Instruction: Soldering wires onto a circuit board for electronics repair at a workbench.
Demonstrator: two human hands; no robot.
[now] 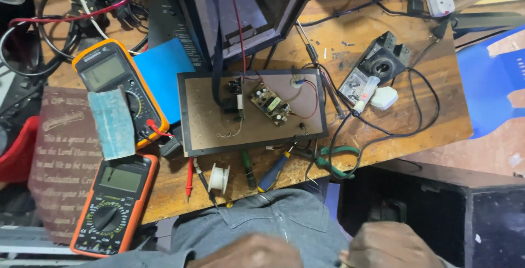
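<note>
Both hands sit at the bottom edge of the head view, low against the grey shirt, well short of the counter. Left hand: only the back and knuckles show, fingers curled under; whether it grips anything cannot be told. Right hand: also knuckles-up and curled, with a small pale object just visible at its inner edge, too cropped to identify; grasp cannot be confirmed. The two hands are near each other, not visibly touching. Nearest items on the counter edge above them: blue-handled screwdriver, white solder spool, green-handled pliers, red probe. Behind these lies a dark-framed brown board carrying a small green circuit board with red and white leads. To the left, two orange multimeters, one upper and one lower, the upper partly covered by a worn blue pad. A white plug adapter lies to the right.
</note>
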